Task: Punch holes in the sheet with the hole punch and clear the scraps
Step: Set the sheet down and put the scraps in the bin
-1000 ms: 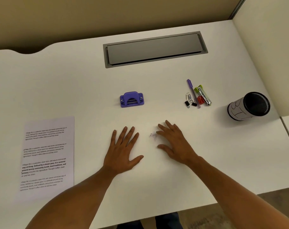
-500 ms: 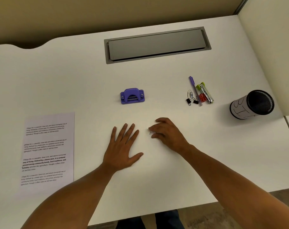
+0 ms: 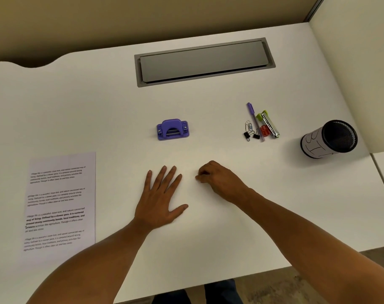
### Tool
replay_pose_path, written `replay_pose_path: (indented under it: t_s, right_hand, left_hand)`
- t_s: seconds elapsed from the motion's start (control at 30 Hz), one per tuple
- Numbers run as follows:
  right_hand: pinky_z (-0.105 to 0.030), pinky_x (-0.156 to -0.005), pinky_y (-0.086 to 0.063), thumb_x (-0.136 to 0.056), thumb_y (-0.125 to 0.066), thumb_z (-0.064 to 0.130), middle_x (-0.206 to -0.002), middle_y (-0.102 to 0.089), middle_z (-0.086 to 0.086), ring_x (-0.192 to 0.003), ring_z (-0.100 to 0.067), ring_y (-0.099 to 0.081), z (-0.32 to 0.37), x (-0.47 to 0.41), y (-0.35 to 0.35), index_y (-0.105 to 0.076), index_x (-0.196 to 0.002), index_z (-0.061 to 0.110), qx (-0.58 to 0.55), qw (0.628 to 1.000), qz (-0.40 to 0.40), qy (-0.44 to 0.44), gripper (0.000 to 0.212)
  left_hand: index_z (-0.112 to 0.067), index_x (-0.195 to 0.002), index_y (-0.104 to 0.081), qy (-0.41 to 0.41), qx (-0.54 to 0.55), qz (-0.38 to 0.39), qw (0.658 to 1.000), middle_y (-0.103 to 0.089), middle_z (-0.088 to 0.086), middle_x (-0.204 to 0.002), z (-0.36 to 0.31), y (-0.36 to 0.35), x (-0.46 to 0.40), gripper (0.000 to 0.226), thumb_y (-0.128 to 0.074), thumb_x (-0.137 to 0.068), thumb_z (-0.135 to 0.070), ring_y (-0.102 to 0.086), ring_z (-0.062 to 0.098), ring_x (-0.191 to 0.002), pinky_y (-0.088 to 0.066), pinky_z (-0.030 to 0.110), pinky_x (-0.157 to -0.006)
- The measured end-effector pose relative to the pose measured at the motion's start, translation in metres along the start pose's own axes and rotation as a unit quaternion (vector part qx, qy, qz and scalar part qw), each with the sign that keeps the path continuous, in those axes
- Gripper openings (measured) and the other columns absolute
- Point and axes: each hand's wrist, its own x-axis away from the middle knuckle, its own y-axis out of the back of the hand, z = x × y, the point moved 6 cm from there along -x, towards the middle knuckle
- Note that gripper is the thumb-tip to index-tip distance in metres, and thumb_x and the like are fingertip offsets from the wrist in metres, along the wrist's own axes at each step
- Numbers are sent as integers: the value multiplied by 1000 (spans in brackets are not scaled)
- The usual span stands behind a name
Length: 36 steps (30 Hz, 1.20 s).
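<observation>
A purple hole punch (image 3: 172,129) stands in the middle of the white desk (image 3: 112,110). The printed sheet (image 3: 61,200) lies flat at the left, apart from both hands. My left hand (image 3: 160,198) rests flat on the desk in front of the punch, fingers straight and spread. Just to its right, my right hand (image 3: 219,183) sits with fingers curled in and tips pinched together on the spot where small white paper scraps lay. The scraps themselves are hidden under those fingers.
A purple pen, a stapler, paper clips and binder clips (image 3: 261,126) lie in a cluster at the right. A black mesh pen cup (image 3: 324,141) lies on its side further right. A grey cable hatch (image 3: 204,62) is set in the desk's back.
My right hand's fingers have curled from flat into a closed pinch over the white scraps, which have gone out of sight. My left hand has stayed flat in place.
</observation>
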Motion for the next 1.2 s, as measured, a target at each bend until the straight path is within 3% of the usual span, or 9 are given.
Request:
replay_pose_path:
  t_s: [0.13, 0.27, 0.37, 0.5, 0.63, 0.8, 0.93, 1.07, 1.2]
  right_hand:
    - [-44, -93, -53, -94, -62, 4, -128, -64, -18, -118, -35, -58, 8, -3, 9, -67, -127, 4, 59, 998, 16, 28, 33]
    - [-45, -73, -58, -90, -61, -3, -115, -66, -22, -105, -39, -62, 22, -6, 12, -67, -118, -3, 111, 993, 4, 32, 28]
    - [-45, -76, -56, -93, -53, -4, -120, -63, -18, -110, -35, -58, 24, -6, 4, -63, -121, -1, 153, 988, 17, 21, 30]
    - [-35, -96, -49, -94, -53, -5, -119, -71, -12, -113, -28, -62, 7, -5, 10, -72, -115, 5, -76, 987, -52, -131, 30]
    - [-26, -84, -57, -91, -67, 2, -90, -79, -2, -85, -13, -73, -12, 21, 14, -79, -91, 13, -366, 857, -199, -303, 16]
    - [-18, -69, -59, -89, -68, -8, -79, -77, -2, -70, -12, -70, -15, 48, 12, -75, -91, 7, -734, 494, -274, -378, 17]
    - [-20, -72, -61, -94, -59, -9, -84, -70, -7, -78, -16, -64, -17, 64, 37, -69, -105, -1, -826, 328, -322, -327, 17]
    - [-19, -74, -60, -96, -55, -8, -83, -68, -6, -75, -12, -65, -47, 90, 94, -66, -107, 0, -821, 301, -408, -265, 17]
    - [-18, -75, -58, -93, -59, -10, -83, -70, -3, -70, -9, -69, -94, 133, 163, -70, -95, 4, -710, 394, -524, -259, 18]
  left_hand:
    - [-24, -162, -16, 0, -1, 4, 1000, -5, 2, -172, 0, 1, 0, 90, -31, -91, -78, -4, 26, -159, -13, 62, -124]
    - [-24, -162, -17, -1, 4, 5, 1000, -6, 2, -172, -1, 3, 0, 89, -32, -91, -78, -4, 26, -159, -13, 62, -124]
    - [-24, -161, -19, 0, 7, 6, 1000, -8, 3, -172, -2, 5, 1, 89, -31, -92, -77, -5, 26, -159, -15, 62, -124]
    - [-24, -161, -19, 3, 5, 13, 1000, -8, 3, -172, -2, 6, 1, 89, -29, -92, -78, -5, 26, -159, -15, 62, -124]
    - [-24, -161, -20, 5, 0, 16, 1000, -8, 2, -172, -2, 6, 1, 88, -29, -92, -78, -4, 26, -159, -15, 61, -124]
    - [-24, -161, -20, 2, -1, 15, 1000, -8, 2, -172, -2, 6, 1, 89, -31, -91, -78, -6, 26, -159, -14, 61, -124]
    - [-23, -161, -19, -1, -4, 2, 1000, -7, 2, -172, -1, 3, 3, 89, -33, -91, -77, -6, 26, -159, -15, 61, -124]
    - [-23, -161, -18, -4, -5, -6, 1000, -9, 3, -172, 0, 1, 4, 89, -33, -91, -77, -8, 27, -159, -17, 61, -124]
    - [-24, -162, -17, -6, -3, -13, 1000, -9, 2, -172, 1, 1, 3, 89, -34, -91, -76, -9, 26, -159, -15, 60, -124]
